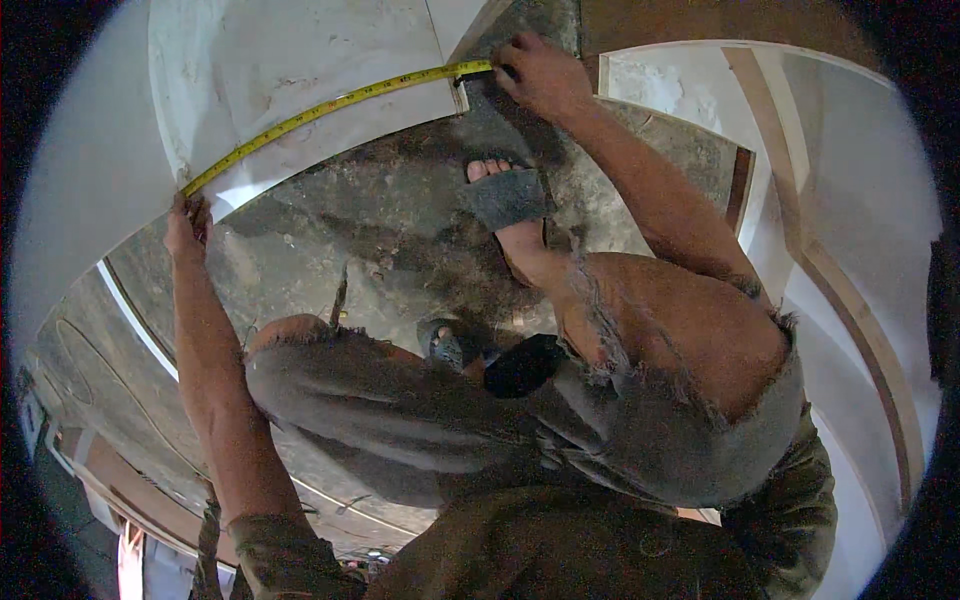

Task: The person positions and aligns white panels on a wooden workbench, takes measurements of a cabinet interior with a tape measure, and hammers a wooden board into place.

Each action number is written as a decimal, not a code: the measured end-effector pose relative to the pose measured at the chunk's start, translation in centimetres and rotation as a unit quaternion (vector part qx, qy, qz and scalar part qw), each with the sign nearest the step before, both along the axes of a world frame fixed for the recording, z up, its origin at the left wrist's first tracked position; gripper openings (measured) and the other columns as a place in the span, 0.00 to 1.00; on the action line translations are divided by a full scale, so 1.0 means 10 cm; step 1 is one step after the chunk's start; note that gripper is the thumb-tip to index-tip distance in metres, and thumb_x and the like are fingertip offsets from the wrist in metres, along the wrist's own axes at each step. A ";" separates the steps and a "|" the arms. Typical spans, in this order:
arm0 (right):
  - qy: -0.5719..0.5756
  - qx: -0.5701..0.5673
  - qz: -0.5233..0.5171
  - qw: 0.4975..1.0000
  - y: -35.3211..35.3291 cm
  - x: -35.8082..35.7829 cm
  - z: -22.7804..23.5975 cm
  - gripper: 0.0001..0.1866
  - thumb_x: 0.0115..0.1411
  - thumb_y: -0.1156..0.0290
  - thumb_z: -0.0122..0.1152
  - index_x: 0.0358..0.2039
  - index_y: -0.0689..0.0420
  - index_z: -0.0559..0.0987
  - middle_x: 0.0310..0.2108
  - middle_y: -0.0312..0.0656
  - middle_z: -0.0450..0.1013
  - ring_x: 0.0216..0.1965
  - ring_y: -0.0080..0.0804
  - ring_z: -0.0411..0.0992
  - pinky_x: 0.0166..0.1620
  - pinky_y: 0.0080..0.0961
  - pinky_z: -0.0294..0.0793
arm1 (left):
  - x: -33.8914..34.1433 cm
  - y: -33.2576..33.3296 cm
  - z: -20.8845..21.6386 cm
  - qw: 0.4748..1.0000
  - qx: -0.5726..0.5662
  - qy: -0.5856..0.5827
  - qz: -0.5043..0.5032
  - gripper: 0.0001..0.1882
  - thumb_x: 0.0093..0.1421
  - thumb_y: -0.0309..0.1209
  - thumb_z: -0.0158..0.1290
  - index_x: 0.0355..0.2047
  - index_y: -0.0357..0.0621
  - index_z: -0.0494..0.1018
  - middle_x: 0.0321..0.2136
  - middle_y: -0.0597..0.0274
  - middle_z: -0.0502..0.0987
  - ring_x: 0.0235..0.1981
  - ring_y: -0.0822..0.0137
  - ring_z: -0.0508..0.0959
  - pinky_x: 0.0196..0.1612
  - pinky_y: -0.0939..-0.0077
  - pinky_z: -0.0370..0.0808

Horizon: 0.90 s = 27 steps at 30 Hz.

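A yellow measuring tape (335, 105) is stretched along the lower part of a white panel (300, 50), from lower left to upper right. My left hand (187, 226) pinches the tape's left end beside the panel's edge, fingers closed. At the other end my right hand (545, 78) is closed around the tape near the panel's right corner. A dark shape shows between its fingers; whether that is the tape's case I cannot tell.
I squat on a stained concrete floor (390, 215), my sandalled foot (505, 195) in front. White panels with wooden strips (855, 315) stand close on my right. A thin cable (135, 395) lies at left, near a white strip (140, 320).
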State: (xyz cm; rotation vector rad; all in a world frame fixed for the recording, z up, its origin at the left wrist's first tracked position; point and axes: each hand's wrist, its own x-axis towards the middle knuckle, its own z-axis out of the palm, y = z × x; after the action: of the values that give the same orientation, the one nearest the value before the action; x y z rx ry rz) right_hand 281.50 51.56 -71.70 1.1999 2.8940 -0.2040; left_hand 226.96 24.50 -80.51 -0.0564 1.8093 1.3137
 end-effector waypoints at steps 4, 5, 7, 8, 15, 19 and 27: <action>0.000 -0.001 0.005 1.000 -0.01 -0.01 0.00 0.16 0.60 0.57 0.56 0.47 0.46 0.76 0.43 0.44 0.71 0.41 0.47 0.75 0.42 0.43 0.78 | 0.13 0.08 0.08 0.993 -0.073 0.037 0.082 0.18 0.62 0.44 0.54 0.40 0.40 0.74 0.29 0.60 0.80 0.23 0.65 0.81 0.21 0.77 0.76; 0.000 -0.001 0.006 1.000 -0.02 -0.02 0.01 0.16 0.60 0.57 0.56 0.47 0.46 0.76 0.43 0.44 0.71 0.41 0.47 0.75 0.42 0.43 0.78 | 0.14 0.08 0.09 0.993 -0.074 0.036 0.083 0.18 0.62 0.44 0.54 0.40 0.40 0.74 0.29 0.60 0.80 0.23 0.65 0.81 0.21 0.77 0.76; 0.013 0.008 -0.008 1.000 -0.01 -0.05 0.00 0.16 0.60 0.57 0.56 0.47 0.46 0.76 0.42 0.44 0.71 0.41 0.46 0.75 0.41 0.43 0.78 | 0.04 0.01 0.09 0.998 -0.027 0.016 0.057 0.18 0.62 0.44 0.54 0.40 0.41 0.75 0.29 0.61 0.81 0.25 0.65 0.81 0.23 0.75 0.77; 0.015 0.008 -0.007 1.000 -0.01 -0.06 0.00 0.16 0.60 0.57 0.56 0.47 0.46 0.76 0.42 0.44 0.71 0.41 0.46 0.75 0.41 0.43 0.78 | 0.00 -0.02 0.09 0.998 -0.027 0.018 0.058 0.18 0.62 0.44 0.54 0.40 0.41 0.75 0.29 0.61 0.81 0.25 0.65 0.81 0.23 0.75 0.77; 0.006 0.024 -0.003 1.000 0.00 -0.03 -0.04 0.16 0.60 0.56 0.57 0.46 0.46 0.76 0.42 0.46 0.70 0.43 0.46 0.74 0.41 0.43 0.78 | 0.05 0.00 0.04 0.998 -0.025 0.013 0.048 0.18 0.63 0.44 0.54 0.41 0.42 0.75 0.31 0.60 0.81 0.27 0.64 0.81 0.27 0.73 0.77; 0.014 0.032 -0.007 0.999 0.01 -0.03 -0.06 0.16 0.60 0.56 0.57 0.46 0.46 0.76 0.42 0.46 0.70 0.42 0.47 0.74 0.41 0.43 0.78 | 0.06 0.01 0.05 0.998 -0.015 0.004 0.066 0.18 0.62 0.43 0.55 0.42 0.40 0.74 0.31 0.58 0.81 0.27 0.64 0.81 0.27 0.73 0.77; -0.001 0.019 -0.011 1.000 0.03 -0.01 -0.08 0.16 0.60 0.56 0.56 0.47 0.45 0.76 0.45 0.45 0.70 0.43 0.47 0.75 0.44 0.44 0.78 | 0.05 0.05 -0.03 0.998 -0.031 0.013 0.058 0.19 0.65 0.43 0.51 0.43 0.38 0.73 0.32 0.57 0.80 0.26 0.62 0.81 0.26 0.73 0.77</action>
State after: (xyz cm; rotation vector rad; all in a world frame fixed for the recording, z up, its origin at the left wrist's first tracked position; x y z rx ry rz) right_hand 281.43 51.86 -72.47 1.2361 2.8978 -0.1493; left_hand 227.44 25.04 -80.78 -0.1813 1.8935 1.3431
